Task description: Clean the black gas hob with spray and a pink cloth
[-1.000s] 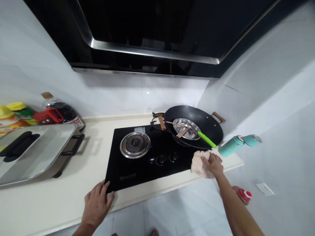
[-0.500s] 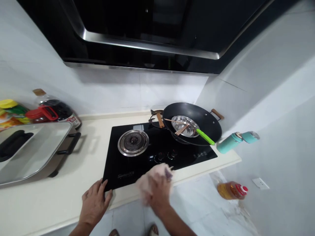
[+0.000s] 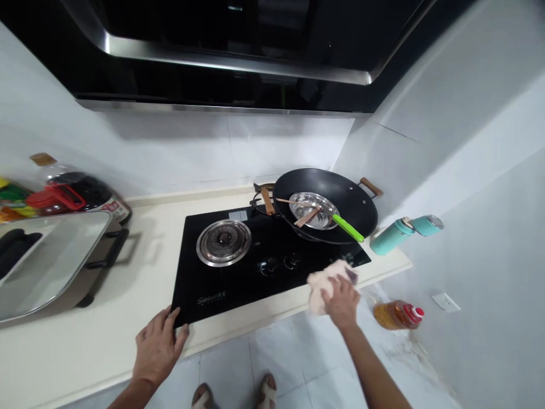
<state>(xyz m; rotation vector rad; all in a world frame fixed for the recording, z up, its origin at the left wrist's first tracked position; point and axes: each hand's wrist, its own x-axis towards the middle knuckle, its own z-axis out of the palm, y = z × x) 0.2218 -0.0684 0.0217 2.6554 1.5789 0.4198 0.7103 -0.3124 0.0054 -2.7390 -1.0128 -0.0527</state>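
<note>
My left hand rests with its fingers apart at the front left corner of the black glass gas stove. Under my right hand is a pale pink cloth with a dark patch, which my fingers hold against the stove's front right edge. The left burner has nothing on it. On the right side stands a black wok with a metal bowl, wooden chopsticks and a green-handled utensil inside. Two control knobs sit between my hands, farther back.
An electric pan and a dark sauce bottle stand on the left counter. A teal flask is at the right end. An oil bottle stands below, right. The range hood hangs overhead.
My right hand has slid the cloth rightward along the stove's front edge. My left hand stays at the stove's corner. The camera view has shifted slightly.
</note>
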